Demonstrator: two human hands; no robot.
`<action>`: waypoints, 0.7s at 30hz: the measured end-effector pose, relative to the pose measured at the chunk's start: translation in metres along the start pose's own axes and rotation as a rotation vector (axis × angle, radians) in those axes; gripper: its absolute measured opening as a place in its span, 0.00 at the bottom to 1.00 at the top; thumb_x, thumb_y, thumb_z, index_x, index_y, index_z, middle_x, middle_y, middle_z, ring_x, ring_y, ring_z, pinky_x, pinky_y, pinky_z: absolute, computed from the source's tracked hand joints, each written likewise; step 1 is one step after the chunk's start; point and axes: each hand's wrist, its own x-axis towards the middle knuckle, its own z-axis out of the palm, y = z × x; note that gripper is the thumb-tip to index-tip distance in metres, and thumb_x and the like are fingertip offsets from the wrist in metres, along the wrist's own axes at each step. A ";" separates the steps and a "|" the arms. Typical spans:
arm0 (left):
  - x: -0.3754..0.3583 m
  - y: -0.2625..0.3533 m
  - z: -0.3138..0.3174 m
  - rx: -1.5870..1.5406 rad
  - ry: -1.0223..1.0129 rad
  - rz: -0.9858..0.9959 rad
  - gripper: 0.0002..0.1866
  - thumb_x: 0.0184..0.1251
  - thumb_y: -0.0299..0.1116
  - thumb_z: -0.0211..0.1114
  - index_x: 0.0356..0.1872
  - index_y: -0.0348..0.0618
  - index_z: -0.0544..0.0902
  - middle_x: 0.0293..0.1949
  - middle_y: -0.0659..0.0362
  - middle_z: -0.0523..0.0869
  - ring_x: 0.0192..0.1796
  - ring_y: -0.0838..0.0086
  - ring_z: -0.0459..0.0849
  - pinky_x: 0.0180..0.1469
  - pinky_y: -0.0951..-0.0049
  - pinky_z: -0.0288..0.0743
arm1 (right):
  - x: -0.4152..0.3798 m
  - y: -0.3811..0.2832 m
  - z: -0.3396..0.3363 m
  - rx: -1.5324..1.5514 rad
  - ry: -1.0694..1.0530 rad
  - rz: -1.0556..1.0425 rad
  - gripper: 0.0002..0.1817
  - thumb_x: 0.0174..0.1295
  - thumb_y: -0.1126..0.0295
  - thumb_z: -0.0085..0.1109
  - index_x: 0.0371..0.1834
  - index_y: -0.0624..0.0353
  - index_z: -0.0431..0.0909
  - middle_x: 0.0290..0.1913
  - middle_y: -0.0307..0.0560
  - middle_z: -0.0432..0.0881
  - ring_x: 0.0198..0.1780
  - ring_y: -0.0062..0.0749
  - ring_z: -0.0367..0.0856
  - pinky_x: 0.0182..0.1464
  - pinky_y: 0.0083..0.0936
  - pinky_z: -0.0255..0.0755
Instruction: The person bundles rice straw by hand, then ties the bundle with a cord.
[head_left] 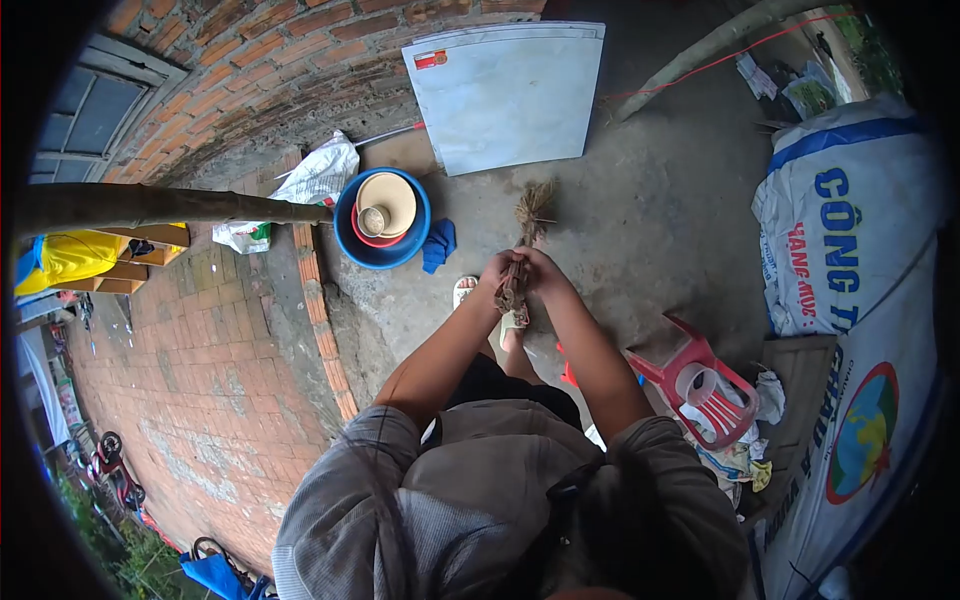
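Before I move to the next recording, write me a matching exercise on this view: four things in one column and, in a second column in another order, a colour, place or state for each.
Things
1. bundle
2. tub
3. chair
4. board

Descriptions
A. red all over, right of the hands
B. whitish, with a red sticker near one corner
C. held by the left hand and right hand together
D. blue, with a cream bowl inside

Right pairs: 1-C, 2-D, 3-A, 4-B
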 end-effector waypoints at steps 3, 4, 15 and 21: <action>-0.041 -0.006 0.048 -0.043 0.306 0.283 0.06 0.51 0.31 0.46 0.25 0.40 0.69 0.22 0.55 0.74 0.24 0.64 0.74 0.29 0.63 0.73 | -0.034 -0.003 0.101 -0.069 -0.056 -0.039 0.12 0.54 0.65 0.44 0.22 0.61 0.72 0.22 0.47 0.76 0.23 0.31 0.76 0.25 0.24 0.72; -0.051 -0.012 0.070 -0.054 0.466 0.381 0.06 0.51 0.33 0.46 0.25 0.42 0.69 0.22 0.55 0.74 0.24 0.62 0.74 0.30 0.60 0.72 | -0.028 0.000 0.107 -0.034 -0.045 -0.024 0.12 0.54 0.64 0.44 0.22 0.61 0.72 0.22 0.48 0.76 0.23 0.31 0.76 0.26 0.25 0.73; 0.009 -0.029 0.115 0.120 0.066 -0.040 0.08 0.49 0.32 0.48 0.22 0.38 0.72 0.21 0.52 0.78 0.21 0.61 0.77 0.23 0.63 0.74 | -0.062 -0.063 0.015 0.159 -0.235 -0.056 0.19 0.56 0.62 0.37 0.25 0.69 0.72 0.24 0.56 0.78 0.25 0.40 0.79 0.29 0.31 0.76; 0.123 -0.034 0.122 0.166 -0.393 -0.335 0.09 0.51 0.30 0.48 0.23 0.33 0.71 0.21 0.51 0.76 0.23 0.61 0.77 0.28 0.65 0.75 | -0.109 -0.132 -0.020 0.117 0.306 -0.319 0.10 0.54 0.65 0.45 0.25 0.62 0.68 0.22 0.46 0.74 0.21 0.33 0.76 0.26 0.24 0.75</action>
